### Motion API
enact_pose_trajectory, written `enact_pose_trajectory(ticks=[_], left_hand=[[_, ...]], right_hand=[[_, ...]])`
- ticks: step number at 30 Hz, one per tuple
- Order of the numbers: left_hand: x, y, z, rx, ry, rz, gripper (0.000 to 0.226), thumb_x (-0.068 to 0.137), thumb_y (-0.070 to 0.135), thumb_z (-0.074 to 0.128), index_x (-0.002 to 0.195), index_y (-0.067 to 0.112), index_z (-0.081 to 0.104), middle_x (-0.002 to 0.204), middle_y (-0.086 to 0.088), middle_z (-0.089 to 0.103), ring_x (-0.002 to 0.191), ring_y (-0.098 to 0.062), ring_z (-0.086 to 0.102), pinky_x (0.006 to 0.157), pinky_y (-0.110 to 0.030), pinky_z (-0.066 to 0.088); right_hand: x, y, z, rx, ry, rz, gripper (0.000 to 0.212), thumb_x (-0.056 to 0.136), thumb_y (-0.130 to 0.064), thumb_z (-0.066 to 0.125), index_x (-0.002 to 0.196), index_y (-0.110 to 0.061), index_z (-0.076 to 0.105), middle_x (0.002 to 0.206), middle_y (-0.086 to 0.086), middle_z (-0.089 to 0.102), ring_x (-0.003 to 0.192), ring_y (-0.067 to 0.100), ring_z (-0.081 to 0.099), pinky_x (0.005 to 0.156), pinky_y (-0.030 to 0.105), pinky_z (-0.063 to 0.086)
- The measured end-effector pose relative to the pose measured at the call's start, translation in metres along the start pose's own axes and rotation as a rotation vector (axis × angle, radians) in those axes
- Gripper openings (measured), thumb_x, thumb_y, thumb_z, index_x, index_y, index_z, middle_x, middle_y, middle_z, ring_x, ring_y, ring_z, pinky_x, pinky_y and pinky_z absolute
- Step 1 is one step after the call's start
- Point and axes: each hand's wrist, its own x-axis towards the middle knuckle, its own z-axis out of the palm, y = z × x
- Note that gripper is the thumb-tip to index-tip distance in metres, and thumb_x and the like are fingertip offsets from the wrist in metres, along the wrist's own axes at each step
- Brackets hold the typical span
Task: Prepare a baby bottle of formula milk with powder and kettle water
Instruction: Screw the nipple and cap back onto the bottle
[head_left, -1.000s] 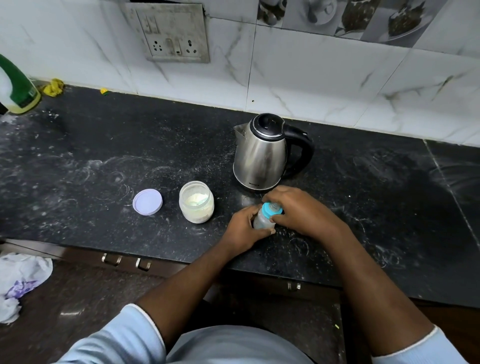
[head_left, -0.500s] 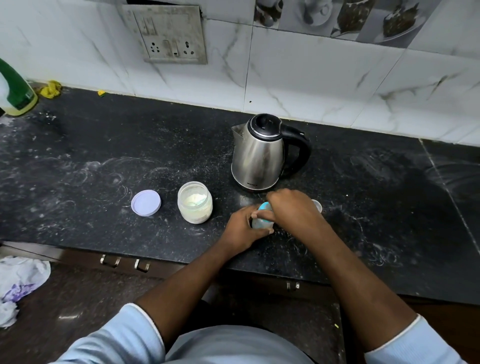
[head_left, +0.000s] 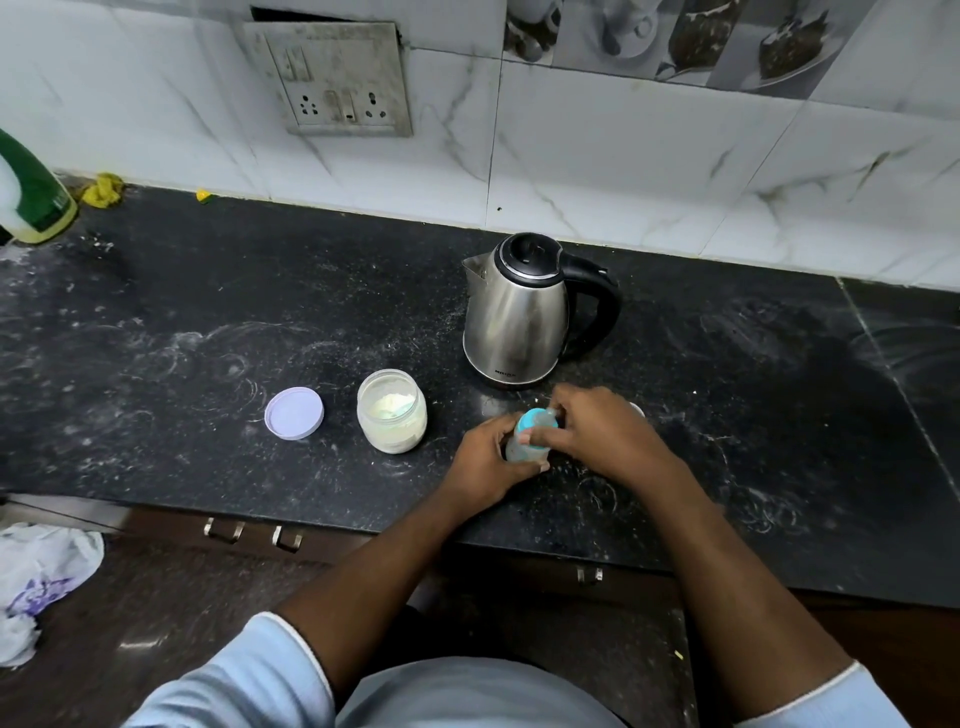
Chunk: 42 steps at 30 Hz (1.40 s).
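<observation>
On the dark counter (head_left: 208, 322), my left hand (head_left: 485, 462) curls its fingers (head_left: 511, 468) round the body of the baby bottle (head_left: 525, 446), which stands upright near the front edge, just in front of the steel kettle (head_left: 517, 317). My right hand (head_left: 597, 431) pinches the bottle's teal collar (head_left: 537, 418) from above. The open powder jar (head_left: 392, 413) stands to the left, its lilac lid (head_left: 294, 414) flat beside it.

On the counter (head_left: 208, 312) before me, the kettle (head_left: 514, 312) stands at the bottle's (head_left: 527, 441) twelve o'clock, the jar (head_left: 392, 410) at nine (its lid (head_left: 294, 414) lies farther out, also nine).
</observation>
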Motion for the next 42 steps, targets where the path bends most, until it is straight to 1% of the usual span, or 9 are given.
enact_pose_trajectory(ticks=[3, 7, 16, 19, 22, 27, 35, 39, 42], left_hand=[[-0.001, 0.001, 0.0, -0.005, 0.001, 0.01, 0.054, 0.076, 0.019, 0.095, 0.123, 0.035, 0.074, 0.118, 0.008, 0.078, 0.112, -0.009, 0.073, 0.104, -0.044, 0.057], [0.0, -0.001, 0.001, 0.002, 0.015, 0.015, 0.057, 0.076, 0.023, 0.096, 0.129, 0.024, 0.073, 0.121, 0.009, 0.077, 0.115, -0.007, 0.072, 0.105, -0.044, 0.057], [0.0, -0.003, 0.0, -0.002, 0.007, 0.015, 0.055, 0.078, 0.015, 0.095, 0.128, 0.018, 0.073, 0.119, 0.007, 0.078, 0.112, -0.008, 0.073, 0.101, -0.035, 0.058], [-0.001, -0.002, 0.0, 0.001, 0.013, 0.04, 0.058, 0.079, 0.014, 0.094, 0.132, 0.017, 0.072, 0.124, 0.008, 0.077, 0.115, -0.003, 0.071, 0.101, -0.024, 0.055], [0.0, -0.002, 0.0, 0.0, 0.014, 0.034, 0.057, 0.078, 0.016, 0.096, 0.13, 0.016, 0.073, 0.122, 0.007, 0.078, 0.114, -0.004, 0.071, 0.101, -0.026, 0.055], [0.0, 0.0, 0.0, 0.012, 0.011, 0.02, 0.045, 0.077, 0.01, 0.094, 0.116, 0.023, 0.076, 0.11, 0.01, 0.08, 0.105, -0.002, 0.073, 0.094, -0.024, 0.056], [0.0, -0.005, 0.001, 0.016, 0.002, 0.0, 0.046, 0.075, 0.01, 0.096, 0.116, 0.02, 0.076, 0.101, 0.012, 0.076, 0.093, 0.007, 0.07, 0.083, -0.012, 0.05], [0.001, -0.005, 0.0, 0.014, 0.003, 0.033, 0.055, 0.076, 0.015, 0.096, 0.126, 0.015, 0.074, 0.117, 0.006, 0.078, 0.108, -0.002, 0.072, 0.095, -0.022, 0.054], [0.001, -0.005, 0.0, 0.021, 0.006, 0.016, 0.055, 0.076, 0.012, 0.096, 0.126, 0.013, 0.074, 0.118, 0.005, 0.078, 0.108, 0.0, 0.071, 0.095, -0.021, 0.053]], right_hand=[[-0.003, 0.008, -0.001, -0.01, 0.059, -0.012, 0.053, 0.076, -0.075, 0.068, 0.087, -0.024, 0.064, 0.08, -0.011, 0.062, 0.075, 0.012, 0.059, 0.06, 0.032, 0.042], [-0.004, 0.015, 0.014, 0.257, -0.078, -0.161, 0.062, 0.081, -0.025, 0.081, 0.138, -0.026, 0.059, 0.121, -0.015, 0.054, 0.112, 0.003, 0.053, 0.098, 0.029, 0.049], [0.0, 0.007, 0.024, 0.008, 0.054, -0.061, 0.051, 0.078, -0.066, 0.072, 0.1, -0.024, 0.054, 0.099, -0.004, 0.064, 0.093, 0.018, 0.062, 0.077, 0.037, 0.05], [-0.004, 0.01, 0.017, 0.208, -0.06, -0.116, 0.072, 0.077, -0.038, 0.081, 0.141, -0.029, 0.05, 0.132, -0.005, 0.056, 0.121, 0.011, 0.054, 0.1, 0.033, 0.048], [-0.004, 0.006, 0.015, 0.186, -0.048, -0.144, 0.057, 0.081, -0.017, 0.076, 0.135, -0.024, 0.06, 0.127, -0.003, 0.059, 0.116, 0.015, 0.057, 0.098, 0.036, 0.049], [0.0, -0.007, 0.018, -0.031, 0.015, -0.085, 0.037, 0.089, -0.044, 0.068, 0.113, -0.016, 0.062, 0.11, 0.002, 0.062, 0.102, 0.025, 0.064, 0.084, 0.039, 0.05], [-0.001, -0.021, 0.006, -0.244, -0.001, 0.051, 0.079, 0.077, -0.089, 0.052, 0.102, -0.015, 0.064, 0.102, 0.007, 0.073, 0.096, 0.028, 0.069, 0.076, 0.037, 0.047], [-0.006, -0.017, -0.003, 0.018, -0.118, -0.015, 0.074, 0.083, -0.045, 0.076, 0.148, -0.026, 0.046, 0.137, 0.003, 0.056, 0.124, 0.025, 0.057, 0.098, 0.037, 0.047], [-0.003, -0.015, 0.001, 0.016, -0.154, -0.03, 0.055, 0.083, -0.025, 0.072, 0.135, -0.025, 0.055, 0.127, 0.003, 0.056, 0.116, 0.027, 0.06, 0.093, 0.039, 0.05]])
